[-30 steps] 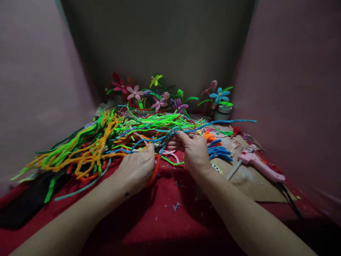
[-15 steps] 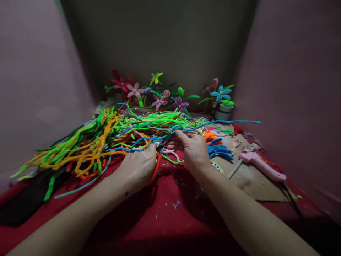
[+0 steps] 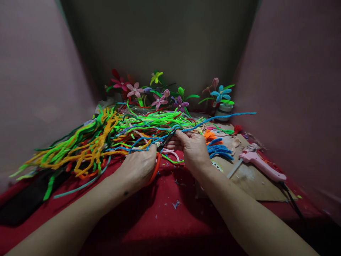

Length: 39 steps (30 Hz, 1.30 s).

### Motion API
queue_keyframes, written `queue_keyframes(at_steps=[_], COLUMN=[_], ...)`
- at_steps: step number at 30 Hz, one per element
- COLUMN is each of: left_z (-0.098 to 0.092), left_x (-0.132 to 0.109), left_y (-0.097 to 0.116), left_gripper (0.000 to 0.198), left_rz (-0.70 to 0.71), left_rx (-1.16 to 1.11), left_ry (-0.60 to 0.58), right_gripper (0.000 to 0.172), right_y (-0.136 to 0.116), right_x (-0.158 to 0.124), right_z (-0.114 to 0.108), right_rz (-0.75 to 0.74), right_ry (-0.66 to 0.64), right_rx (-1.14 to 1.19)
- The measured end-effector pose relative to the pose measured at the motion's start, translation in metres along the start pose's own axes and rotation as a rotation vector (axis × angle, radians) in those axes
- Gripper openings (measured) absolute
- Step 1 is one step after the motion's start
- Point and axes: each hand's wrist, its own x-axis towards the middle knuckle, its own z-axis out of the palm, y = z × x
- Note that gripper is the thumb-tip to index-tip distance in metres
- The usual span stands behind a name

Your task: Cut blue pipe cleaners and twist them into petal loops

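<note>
My left hand [image 3: 136, 168] is closed round scissors [image 3: 163, 143] with an orange-red handle loop; the dark blades point up and right toward my right hand. My right hand [image 3: 194, 149] pinches a long blue pipe cleaner [image 3: 226, 118] between thumb and fingers. It runs from the blades out to the right, its far end lifted off the table. Both hands rest at the near edge of a big tangled pile of green, orange, blue and red pipe cleaners [image 3: 101, 137].
Finished pipe-cleaner flowers [image 3: 160, 97] stand along the back, one bunch in a white jar [image 3: 223, 112]. Short blue pieces [image 3: 220, 149] and an orange scrap lie right of my right hand. A pink glue gun [image 3: 261, 166] lies on cardboard [image 3: 253, 185]. A red cloth [image 3: 170, 213] covers the table.
The far end of the blue pipe cleaner has risen a little. Both hands have stayed almost in place, and the scissor blades remain at the pipe cleaner.
</note>
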Motion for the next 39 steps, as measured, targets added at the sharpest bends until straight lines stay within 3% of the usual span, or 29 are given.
queue_keyframes(at_steps=[20,29,34,39], left_z=[0.003,-0.007,-0.008,0.004], left_x=[0.001,0.003,0.000,-0.002], left_y=[-0.005,-0.015,-0.012,0.001], left_gripper=[0.032,0.015,0.019,0.023], left_rz=[0.005,-0.093,0.075,0.134], left_rx=[-0.055,-0.416,-0.691,-0.432], left_ry=[0.003,0.208,0.093,-0.023], right_gripper=[0.019,0.009,0.003,0.007], right_y=[-0.003,-0.011,-0.022,-0.030], right_x=[0.000,0.004,0.012,0.014], right_z=[0.001,-0.002,-0.009,-0.011], right_rz=[-0.042,-0.119,-0.301,-0.413], right_ry=[0.035,0.123,0.218,0.243], right_rx=[-0.008,0.014,0.107,0.132])
